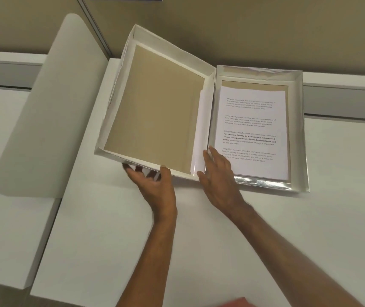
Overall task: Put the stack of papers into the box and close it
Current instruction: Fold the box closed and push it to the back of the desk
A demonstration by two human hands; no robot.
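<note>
A white box (299, 134) lies open on the table, its shallow tray on the right. A stack of papers (252, 129) with printed text lies flat inside the tray. The hinged lid (159, 111), lined with tan card, is tilted up on the left. My left hand (155, 185) grips the lid's near edge, thumb on top and fingers underneath. Spread flat, my right hand (219, 171) rests at the tray's near left corner, fingertips touching the hinge side and the papers' corner.
The box sits on a white table (132, 240) near a tan partition wall. A rounded pale chair back (44, 107) stands at the left. Something red (239, 303) shows at the bottom edge.
</note>
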